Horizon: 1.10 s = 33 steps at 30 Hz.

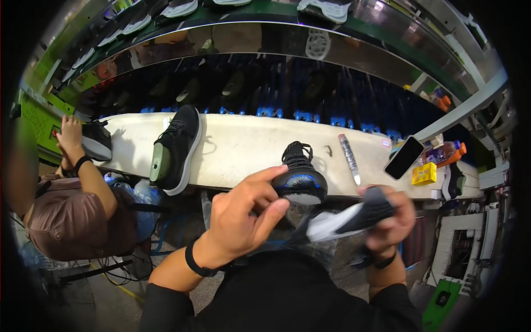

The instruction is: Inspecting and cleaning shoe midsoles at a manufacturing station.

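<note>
Fingers, left hand (235, 218), head view: half curled, thumb and index parted beside a black shoe (301, 180), index tip at its edge; grip cannot be told. Fingers, right hand (398, 221): wrapped around a grey-and-white piece (354, 218), both blurred. Bench (238, 138): white, beyond both hands. Second shoe (187, 144): black, beyond and left of left fingers. Pen (349, 157), phone (404, 157), yellow box (424, 174): beyond right fingers, latter two farther right.
</note>
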Motion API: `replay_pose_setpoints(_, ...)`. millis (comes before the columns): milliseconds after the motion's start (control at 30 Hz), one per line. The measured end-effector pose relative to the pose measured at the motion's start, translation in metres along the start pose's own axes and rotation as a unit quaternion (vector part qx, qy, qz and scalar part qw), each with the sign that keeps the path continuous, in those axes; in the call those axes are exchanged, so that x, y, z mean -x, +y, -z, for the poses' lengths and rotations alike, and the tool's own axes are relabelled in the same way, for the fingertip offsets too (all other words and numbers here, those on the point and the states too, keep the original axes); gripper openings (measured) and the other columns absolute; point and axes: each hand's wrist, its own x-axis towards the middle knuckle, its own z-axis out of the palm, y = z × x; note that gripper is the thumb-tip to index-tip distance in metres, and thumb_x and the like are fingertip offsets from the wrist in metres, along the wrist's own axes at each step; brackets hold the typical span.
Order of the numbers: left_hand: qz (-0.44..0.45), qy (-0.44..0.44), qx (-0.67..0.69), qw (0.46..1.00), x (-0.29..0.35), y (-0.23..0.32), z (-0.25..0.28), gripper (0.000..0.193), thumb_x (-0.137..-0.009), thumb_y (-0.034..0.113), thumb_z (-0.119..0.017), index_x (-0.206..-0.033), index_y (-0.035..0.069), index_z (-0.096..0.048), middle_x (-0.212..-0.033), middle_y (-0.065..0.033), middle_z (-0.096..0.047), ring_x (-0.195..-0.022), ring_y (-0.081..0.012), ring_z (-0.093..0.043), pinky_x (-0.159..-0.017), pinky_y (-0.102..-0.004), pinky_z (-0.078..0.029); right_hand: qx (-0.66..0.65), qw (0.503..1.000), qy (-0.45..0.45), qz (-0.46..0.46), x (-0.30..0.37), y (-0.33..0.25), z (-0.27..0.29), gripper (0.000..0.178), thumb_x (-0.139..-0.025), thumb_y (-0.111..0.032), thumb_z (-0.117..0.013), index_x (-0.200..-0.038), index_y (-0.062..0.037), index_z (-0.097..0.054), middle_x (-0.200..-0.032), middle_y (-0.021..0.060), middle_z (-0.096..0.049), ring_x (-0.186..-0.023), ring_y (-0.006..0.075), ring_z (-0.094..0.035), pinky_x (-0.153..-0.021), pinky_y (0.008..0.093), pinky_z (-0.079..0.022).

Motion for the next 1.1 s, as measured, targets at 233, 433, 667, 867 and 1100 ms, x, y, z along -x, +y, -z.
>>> replay_pose_setpoints(233,-0.088,-0.09,-0.045,0.991,0.013,0.02,0.006,0.049,-0.088,0.04,-0.091,-0.101,-0.002,-0.069,-0.131,-0.0338,-0.072,-0.097,-0.0366,-0.082,-0.079,-0.037,-0.065,0.063,0.983,-0.072,0.154,0.016,0.025,-0.053,0.054,-0.087,-0.038,-0.094,-0.106,0.0034,-0.064,-0.138,0.0427,-0.064,-0.099,0.0309,-0.078,-0.087,0.036,-0.062)
replay_pose_setpoints(433,-0.104,-0.083,-0.037,0.99,0.013,0.013,-0.001,0.046,-0.086,0.035,-0.094,-0.096,0.001,-0.063,-0.128,-0.0325,-0.073,-0.093,-0.0363,-0.082,-0.069,-0.0328,-0.064,0.094,0.98,-0.101,0.145,0.014,0.024,-0.038,0.054,-0.081,-0.032,-0.099,-0.105,0.0002,-0.062,-0.136,0.0407,-0.066,-0.101,0.0378,-0.08,-0.082,0.0374,-0.064)
replay_pose_setpoints(667,-0.096,-0.074,-0.01,0.993,0.016,0.007,-0.005,0.046,-0.085,0.031,-0.095,-0.091,0.003,-0.058,-0.127,-0.0319,-0.074,-0.092,-0.036,-0.082,-0.067,-0.0318,-0.064,0.076,0.983,-0.106,0.127,0.012,0.025,-0.035,0.048,-0.08,-0.025,-0.1,-0.097,-0.0003,-0.063,-0.133,0.0395,-0.068,-0.107,0.0387,-0.08,-0.087,0.0383,-0.064)
replay_pose_setpoints(867,-0.075,-0.127,-0.051,0.988,0.004,0.008,0.021,0.046,-0.082,0.028,-0.097,-0.088,0.005,-0.057,-0.123,-0.0284,-0.077,-0.096,-0.0339,-0.083,-0.067,-0.031,-0.064,0.03,0.99,-0.123,0.066,-0.002,0.027,-0.046,0.048,-0.075,-0.021,-0.101,-0.077,-0.0025,-0.057,-0.131,0.0369,-0.071,-0.105,0.0379,-0.08,-0.085,0.0362,-0.064)
replay_pose_setpoints(1100,-0.046,-0.293,0.052,0.954,-0.066,0.008,0.038,0.045,-0.085,0.034,-0.091,-0.084,0.009,-0.055,-0.081,-0.0025,-0.053,-0.07,-0.0191,-0.049,-0.063,-0.0339,-0.04,0.095,0.976,-0.129,0.148,-0.017,0.02,-0.093,0.062,-0.071,-0.032,-0.102,-0.062,-0.0055,-0.047,-0.118,0.0244,-0.08,-0.072,0.0286,-0.079,-0.06,0.0313,-0.062)
